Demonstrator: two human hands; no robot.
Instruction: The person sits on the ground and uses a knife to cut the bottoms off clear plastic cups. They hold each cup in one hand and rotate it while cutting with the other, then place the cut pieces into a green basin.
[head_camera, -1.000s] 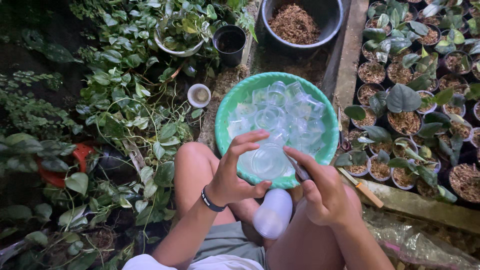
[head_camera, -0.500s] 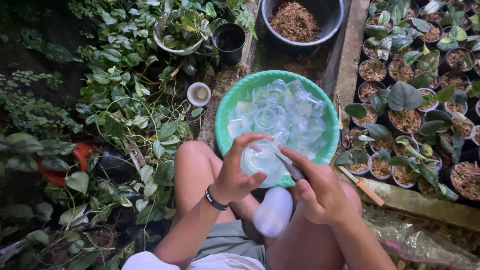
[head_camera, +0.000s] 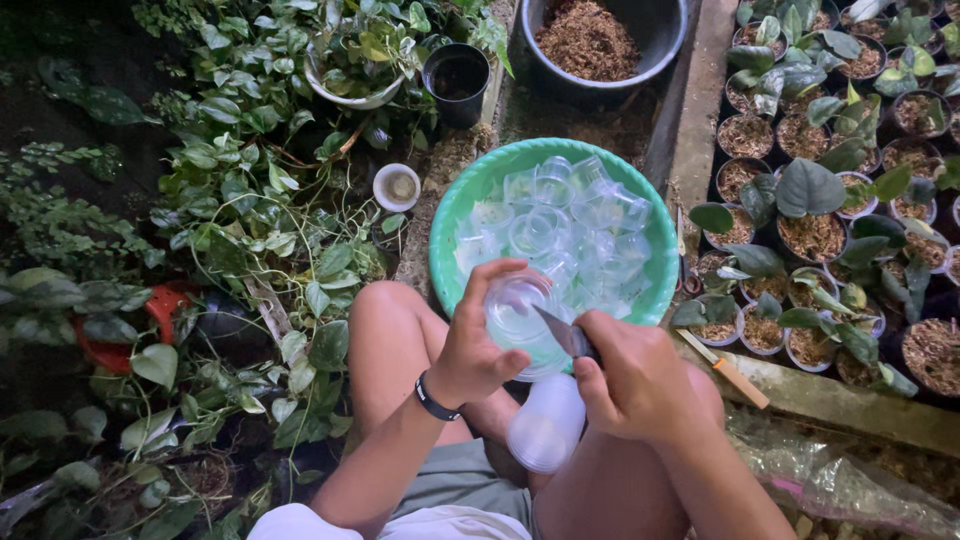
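Observation:
My left hand (head_camera: 478, 345) grips a clear plastic cup (head_camera: 518, 322), turned bottom up in front of me. My right hand (head_camera: 635, 375) holds a small knife (head_camera: 560, 333) whose dark blade lies against the cup's base. Just beyond my hands sits a green basin (head_camera: 455, 225) filled with several more clear plastic cups (head_camera: 570, 225). A stack of whitish cups (head_camera: 545, 425) rests between my bare knees, below my hands.
Leafy green plants crowd the left side. A white cup (head_camera: 397, 187) and a black pot (head_camera: 457, 82) stand beyond them. A dark tub of brown potting mix (head_camera: 590, 40) is at the top. Several small potted seedlings (head_camera: 810, 210) fill the right; another knife (head_camera: 725, 368) lies on a ledge.
The left hand has turned the cup slightly, and the knife in my right hand has shifted onto its base. Both hands stay in the same spot.

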